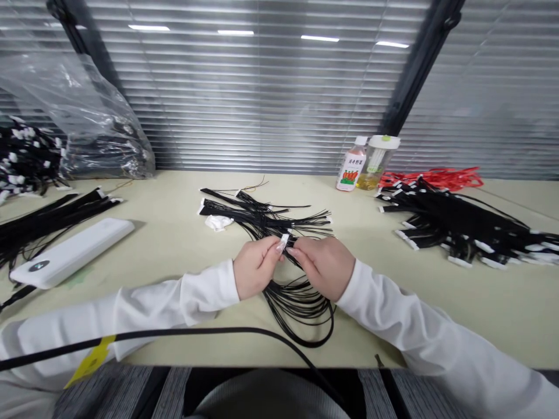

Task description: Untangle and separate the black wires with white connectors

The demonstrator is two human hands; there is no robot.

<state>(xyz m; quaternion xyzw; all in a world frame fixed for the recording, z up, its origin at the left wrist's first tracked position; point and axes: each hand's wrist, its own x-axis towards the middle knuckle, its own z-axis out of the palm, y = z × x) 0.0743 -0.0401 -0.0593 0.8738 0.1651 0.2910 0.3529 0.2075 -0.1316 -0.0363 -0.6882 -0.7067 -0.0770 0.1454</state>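
Observation:
My left hand [258, 266] pinches a small white connector [284, 240] between thumb and fingers. Close against it on the other side, my right hand [325, 265] is closed in a pinch where black wires [297, 251] meet the connector; its fingertips partly hide what they grip. Beneath both hands lies a bundle of black cables [301, 317], looped toward the table's front edge. Its far ends fan out behind the hands, some carrying white connectors [202, 206]. A crumpled white scrap [218, 222] rests beside them.
On the left are a white power bank [72, 251], black cables [56, 218] and a clear plastic bag [109, 145]. A bottle [351, 166], a lidded cup [379, 163], red cables [454, 176] and a black cable pile [467, 221] stand right. A black cord [209, 331] crosses the front.

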